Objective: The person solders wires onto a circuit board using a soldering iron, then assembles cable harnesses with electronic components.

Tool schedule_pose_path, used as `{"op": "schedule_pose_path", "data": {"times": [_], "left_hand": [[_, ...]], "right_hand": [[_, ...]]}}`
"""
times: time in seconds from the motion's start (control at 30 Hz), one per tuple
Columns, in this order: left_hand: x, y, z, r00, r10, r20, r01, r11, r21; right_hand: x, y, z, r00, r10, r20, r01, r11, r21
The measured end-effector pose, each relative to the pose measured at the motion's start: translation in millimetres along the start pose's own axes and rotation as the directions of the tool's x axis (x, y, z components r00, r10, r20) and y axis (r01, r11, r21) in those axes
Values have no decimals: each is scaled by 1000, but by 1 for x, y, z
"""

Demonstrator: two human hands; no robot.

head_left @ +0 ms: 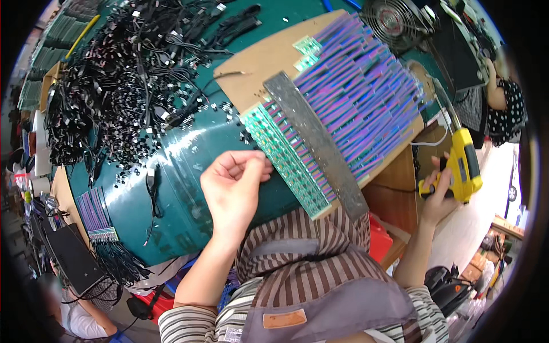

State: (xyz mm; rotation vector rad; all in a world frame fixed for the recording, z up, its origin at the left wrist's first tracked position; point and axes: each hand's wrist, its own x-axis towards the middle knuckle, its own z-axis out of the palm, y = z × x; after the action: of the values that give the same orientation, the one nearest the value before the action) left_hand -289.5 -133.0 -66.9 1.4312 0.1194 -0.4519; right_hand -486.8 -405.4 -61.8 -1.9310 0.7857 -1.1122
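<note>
My left hand (230, 191) is closed, fingers curled and thumb against them, beside the left edge of a panel of small green circuit boards (286, 163). Whether anything lies between its fingertips is hidden. Out to the right, my right hand (437, 200) grips a yellow and black soldering gun (463, 166), its tip pointing up and away from me. A dark metal bar (320, 143) lies slantwise across rows of purple-blue wires (360, 97) by the circuit boards. Under them is a brown board (246, 63).
A large heap of black cables (131, 80) covers the far left of the green table mat (189, 211). One loose black cable (151, 188) lies nearer. At the left edge sits another wired strip (103, 233). A metal fan (394, 20) stands far right. Other people sit at both sides.
</note>
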Motion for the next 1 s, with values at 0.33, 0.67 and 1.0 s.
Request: {"op": "schedule_pose_path", "data": {"times": [0.33,0.67,1.0], "left_hand": [[0,-9,0,999,2,55,-4,1000,31],[3,27,-45,920,372,122,-362,687,631],[83,76,-155,919,395,-17,-126,334,934]], "right_hand": [[-16,-15,-16,997,68,26,-72,945,319],[-18,-18,-18,988,46,149,-105,904,416],[-28,-26,-5,982,109,154,-158,920,359]]}}
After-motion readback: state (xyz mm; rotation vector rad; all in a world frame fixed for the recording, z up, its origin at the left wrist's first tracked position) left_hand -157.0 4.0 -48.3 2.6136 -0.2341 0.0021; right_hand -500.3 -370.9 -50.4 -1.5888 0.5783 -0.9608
